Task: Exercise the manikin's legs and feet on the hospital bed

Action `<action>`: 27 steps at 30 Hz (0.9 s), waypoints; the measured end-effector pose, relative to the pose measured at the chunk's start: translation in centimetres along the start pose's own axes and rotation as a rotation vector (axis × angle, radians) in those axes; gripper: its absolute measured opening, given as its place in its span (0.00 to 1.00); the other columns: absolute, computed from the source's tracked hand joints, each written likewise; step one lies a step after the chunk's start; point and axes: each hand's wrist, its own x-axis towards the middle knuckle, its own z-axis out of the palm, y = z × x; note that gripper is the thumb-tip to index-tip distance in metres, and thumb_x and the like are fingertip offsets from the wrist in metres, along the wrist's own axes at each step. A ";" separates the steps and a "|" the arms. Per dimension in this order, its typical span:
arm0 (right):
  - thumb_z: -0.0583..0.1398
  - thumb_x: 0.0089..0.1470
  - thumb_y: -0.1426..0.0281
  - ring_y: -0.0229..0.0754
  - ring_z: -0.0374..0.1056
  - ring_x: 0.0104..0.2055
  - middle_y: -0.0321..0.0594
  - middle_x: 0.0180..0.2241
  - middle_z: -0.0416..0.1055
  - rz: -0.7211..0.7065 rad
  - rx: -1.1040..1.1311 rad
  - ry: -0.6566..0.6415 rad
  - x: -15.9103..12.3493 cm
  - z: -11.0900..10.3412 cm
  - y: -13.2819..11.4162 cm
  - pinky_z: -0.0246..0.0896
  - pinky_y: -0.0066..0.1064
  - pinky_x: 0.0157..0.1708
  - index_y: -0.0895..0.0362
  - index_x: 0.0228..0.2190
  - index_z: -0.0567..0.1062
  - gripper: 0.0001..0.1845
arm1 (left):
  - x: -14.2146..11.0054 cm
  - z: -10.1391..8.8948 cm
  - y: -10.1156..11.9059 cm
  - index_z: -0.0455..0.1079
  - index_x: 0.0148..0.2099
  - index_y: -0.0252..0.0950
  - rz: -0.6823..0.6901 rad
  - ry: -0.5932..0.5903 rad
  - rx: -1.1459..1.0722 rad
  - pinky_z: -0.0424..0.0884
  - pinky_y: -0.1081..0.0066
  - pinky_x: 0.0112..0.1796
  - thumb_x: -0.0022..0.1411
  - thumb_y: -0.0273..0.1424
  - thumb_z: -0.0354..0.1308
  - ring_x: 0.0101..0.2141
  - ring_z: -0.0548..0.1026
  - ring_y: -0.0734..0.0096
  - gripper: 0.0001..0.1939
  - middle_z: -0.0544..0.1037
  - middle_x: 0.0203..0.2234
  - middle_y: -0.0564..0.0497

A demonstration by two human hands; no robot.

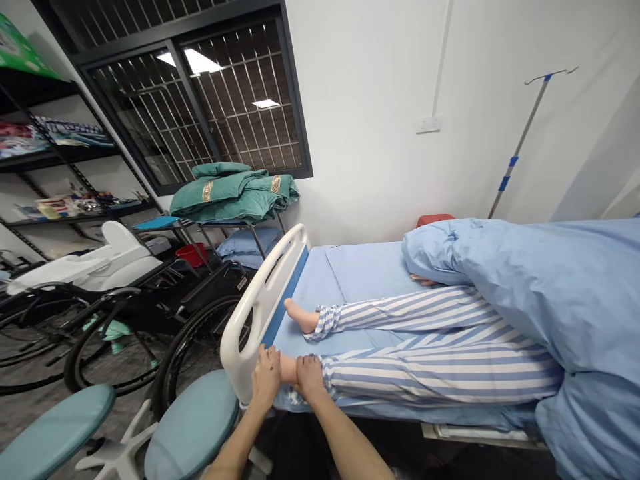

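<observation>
A figure in blue-and-white striped trousers (440, 377) lies on the bed; whether it is a person or a manikin I cannot tell. My left hand (266, 375) is closed around the near foot (287, 369), hiding its toes. Just to the right, my right hand (309, 377) grips the ankle of the same leg, at the trouser cuff. The far foot (303, 319) rests on the blue sheet (367, 263) with its toes up, untouched. A light blue quilt (505, 287) covers the upper body, and part of a hand (423, 279) shows below its edge.
A white footboard (245, 313) rises close to my left hand. Two round stools (193, 427) and several wheelchairs (200, 347) stand to the left. Green folded bedding (235, 193) lies on a rack under the window. An IV pole (523, 137) stands behind the bed.
</observation>
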 end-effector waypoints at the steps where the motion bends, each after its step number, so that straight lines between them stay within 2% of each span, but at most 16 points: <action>1: 0.67 0.42 0.66 0.52 0.65 0.48 0.54 0.44 0.71 -0.005 0.001 0.007 0.1 0.2 0.1 0.55 0.39 0.47 0.64 0.44 0.70 0.28 | 0.0 -0.1 0.1 0.64 0.56 0.29 -0.025 -0.018 -0.007 0.70 0.67 0.33 0.68 0.33 0.36 0.36 0.75 0.62 0.23 0.67 0.51 0.33; 3: 0.68 0.42 0.66 0.52 0.65 0.47 0.53 0.43 0.71 -0.016 -0.002 0.021 0.2 0.6 0.2 0.55 0.39 0.47 0.64 0.44 0.70 0.28 | 0.1 -0.4 0.2 0.62 0.57 0.28 -0.061 -0.052 -0.008 0.70 0.66 0.31 0.68 0.35 0.35 0.33 0.76 0.61 0.24 0.70 0.47 0.33; 7: 0.67 0.43 0.65 0.52 0.65 0.48 0.54 0.43 0.71 -0.013 -0.003 0.032 0.2 0.8 0.2 0.55 0.39 0.47 0.63 0.44 0.69 0.27 | 0.5 -2.1 0.4 0.63 0.56 0.25 -0.105 -0.077 0.023 0.69 0.63 0.31 0.67 0.35 0.34 0.34 0.77 0.53 0.26 0.75 0.39 0.32; 10: 0.67 0.43 0.65 0.52 0.65 0.48 0.54 0.43 0.71 -0.017 -0.007 0.031 0.0 0.6 0.1 0.55 0.40 0.47 0.63 0.44 0.69 0.27 | 1.5 -3.2 0.3 0.68 0.49 0.25 -0.092 -0.133 0.076 0.70 0.63 0.32 0.67 0.34 0.35 0.34 0.77 0.52 0.25 0.77 0.31 0.35; 13: 0.68 0.41 0.65 0.52 0.65 0.48 0.54 0.43 0.70 -0.028 -0.017 0.029 -0.1 0.4 0.1 0.55 0.40 0.47 0.64 0.44 0.69 0.28 | 2.9 -3.8 -0.1 0.73 0.41 0.26 -0.008 -0.206 0.104 0.70 0.63 0.33 0.66 0.32 0.38 0.35 0.77 0.52 0.22 0.77 0.31 0.35; 20: 0.66 0.43 0.66 0.53 0.65 0.48 0.54 0.44 0.70 -0.021 -0.011 0.007 0.1 0.3 0.2 0.55 0.41 0.48 0.63 0.46 0.69 0.28 | 5.6 -3.4 0.3 0.77 0.36 0.29 0.175 -0.301 0.087 0.70 0.64 0.36 0.59 0.22 0.49 0.36 0.78 0.56 0.14 0.78 0.32 0.34; 27: 0.66 0.44 0.65 0.54 0.64 0.49 0.55 0.44 0.70 -0.036 -0.017 0.007 0.2 0.5 0.2 0.55 0.42 0.48 0.65 0.45 0.69 0.28 | 5.5 -2.0 1.5 0.77 0.38 0.26 0.269 -0.379 0.081 0.67 0.60 0.37 0.60 0.21 0.44 0.37 0.77 0.52 0.18 0.78 0.33 0.31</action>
